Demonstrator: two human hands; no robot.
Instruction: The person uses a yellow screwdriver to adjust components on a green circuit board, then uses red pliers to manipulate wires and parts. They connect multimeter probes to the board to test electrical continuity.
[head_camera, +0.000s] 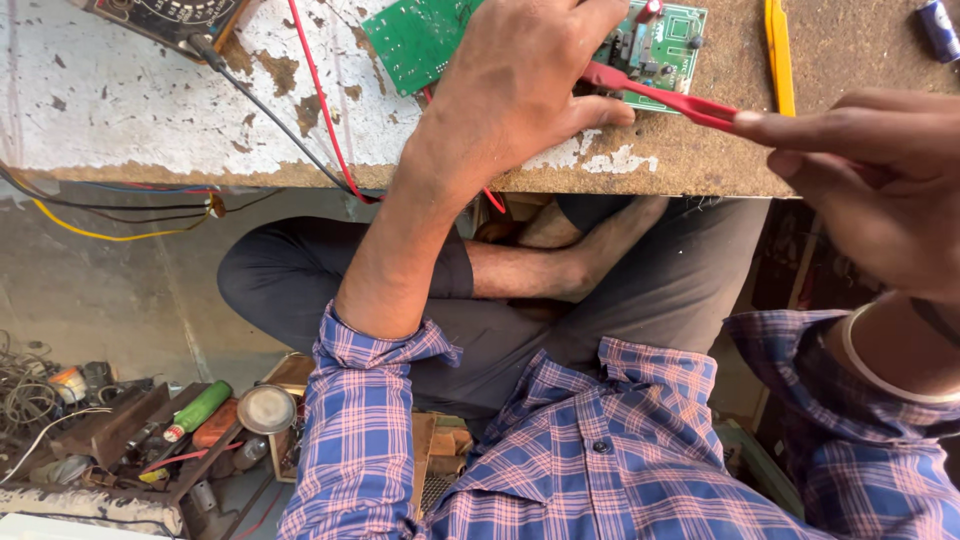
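1. Green circuit board (425, 35): flat, studded with small components, lying on a worn, flaking wooden bench (700, 160).
2. Left hand (520, 85) pressed flat over board, clasping nothing.
3. Right hand (870, 170) pinching slim red probe (665, 95); long axis slanting up-left, tip toward board.

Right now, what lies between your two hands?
In the head view, a red probe spans from the left hand to the right hand, over the workbench edge.

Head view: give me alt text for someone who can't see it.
The left hand presses a green circuit board onto a worn workbench, while the right hand holds a red probe against it. The person sits cross-legged.
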